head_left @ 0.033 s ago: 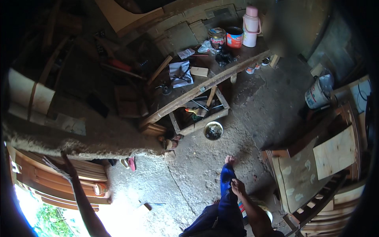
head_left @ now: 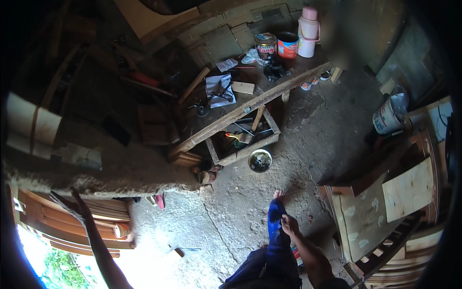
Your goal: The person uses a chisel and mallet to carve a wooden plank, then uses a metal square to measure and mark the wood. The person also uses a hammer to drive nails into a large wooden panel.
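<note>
My left hand [head_left: 73,208] is raised at the left, fingers spread and empty. Its fingertips appear close to the rough wall edge [head_left: 96,187], though I cannot tell if they touch. Over my bent knee, my right hand [head_left: 288,225] has its fingers curled against the blue trouser leg [head_left: 275,214] and seems to grip the cloth. My bare foot [head_left: 279,193] shows beyond the knee. Part of a striped, colourful thing [head_left: 295,254] shows beside my right forearm, mostly hidden.
Ahead stands a workbench [head_left: 250,103] with tins, a pink flask [head_left: 308,33] and tools. Its open drawer [head_left: 248,149] holds a brush. A round bucket [head_left: 260,160] stands on the floor. Wooden furniture [head_left: 370,221] is at the right; stacked boards [head_left: 53,212] lie left.
My left hand has shifted slightly, its fingers looking a little closer together. My right hand stays at the knee. The whole view has tilted very slightly.
</note>
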A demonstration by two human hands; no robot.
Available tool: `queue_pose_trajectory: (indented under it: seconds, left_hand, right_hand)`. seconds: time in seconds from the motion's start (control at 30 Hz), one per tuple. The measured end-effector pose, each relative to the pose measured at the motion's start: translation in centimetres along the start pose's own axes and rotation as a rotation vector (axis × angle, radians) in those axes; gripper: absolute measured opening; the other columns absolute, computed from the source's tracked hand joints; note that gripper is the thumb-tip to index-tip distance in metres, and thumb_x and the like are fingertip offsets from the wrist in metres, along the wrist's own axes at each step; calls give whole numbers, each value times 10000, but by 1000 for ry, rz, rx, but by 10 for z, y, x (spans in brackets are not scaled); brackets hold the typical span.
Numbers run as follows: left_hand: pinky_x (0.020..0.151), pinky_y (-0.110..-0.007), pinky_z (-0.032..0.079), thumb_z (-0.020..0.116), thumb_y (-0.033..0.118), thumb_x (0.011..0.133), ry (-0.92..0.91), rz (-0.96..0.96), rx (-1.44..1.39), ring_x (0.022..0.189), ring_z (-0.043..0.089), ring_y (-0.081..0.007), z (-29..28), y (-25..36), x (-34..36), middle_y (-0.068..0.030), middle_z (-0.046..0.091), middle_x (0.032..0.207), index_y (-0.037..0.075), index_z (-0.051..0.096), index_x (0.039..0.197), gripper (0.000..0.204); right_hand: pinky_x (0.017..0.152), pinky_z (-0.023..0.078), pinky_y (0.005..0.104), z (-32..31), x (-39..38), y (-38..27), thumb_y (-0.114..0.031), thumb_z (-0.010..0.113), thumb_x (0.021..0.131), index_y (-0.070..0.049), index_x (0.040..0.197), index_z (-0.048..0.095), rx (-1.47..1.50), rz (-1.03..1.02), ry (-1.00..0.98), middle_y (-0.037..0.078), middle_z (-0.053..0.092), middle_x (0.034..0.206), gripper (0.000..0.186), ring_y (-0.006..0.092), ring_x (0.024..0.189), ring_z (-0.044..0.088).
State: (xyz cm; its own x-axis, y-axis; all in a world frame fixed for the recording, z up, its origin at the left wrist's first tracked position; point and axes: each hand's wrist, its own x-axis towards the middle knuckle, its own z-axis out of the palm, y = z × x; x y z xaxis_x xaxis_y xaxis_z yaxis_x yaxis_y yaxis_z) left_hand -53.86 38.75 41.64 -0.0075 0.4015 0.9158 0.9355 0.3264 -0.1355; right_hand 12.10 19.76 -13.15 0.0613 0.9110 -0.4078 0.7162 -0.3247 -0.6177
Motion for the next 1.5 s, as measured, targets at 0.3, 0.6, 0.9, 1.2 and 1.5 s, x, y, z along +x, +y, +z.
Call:
queue_pose_trajectory:
  seconds: [0.3,0.6,0.9,1.2,1.5]
  left_hand:
    - [1203,-487,268,658,423,971,-414,-439,-156,1476,294,-346,89,54,-61,-201,277,1612,54,278,1587,812]
    - [1177,-468,294,651,390,973,-631,-495,-128,1436,334,-330,140,113,-75,-193,324,1570,55,303,1573,770]
    - [1151,-450,320,645,356,975,-674,-555,-85,1396,374,-314,128,120,-85,-184,371,1527,55,328,1559,730]
    - [1125,-431,346,638,323,977,-735,-539,-95,1356,413,-299,134,138,-91,-176,418,1484,55,354,1545,690]
    - [1099,-413,373,631,290,979,-794,-586,-97,1316,453,-283,137,147,-97,-168,465,1442,56,379,1532,652]
  right_hand:
    - [810,569,507,-32,338,-78,-131,596,886,-9,1070,623,-255,-82,-80,231,672,1005,223,412,924,681]
    - [923,498,478,-8,571,-99,-165,578,925,-66,1204,659,-624,-198,291,173,492,1448,307,301,1393,438]
    - [837,528,443,2,545,-132,-209,551,961,-109,1181,625,-669,-123,68,116,616,1167,253,292,1109,623]
    - [920,487,516,13,578,-104,-285,633,884,-156,1121,677,-786,-99,26,95,648,1115,275,251,1111,623]
    - [818,530,436,12,600,-110,-281,638,872,-163,906,761,-828,-151,-175,82,742,895,174,256,909,713]
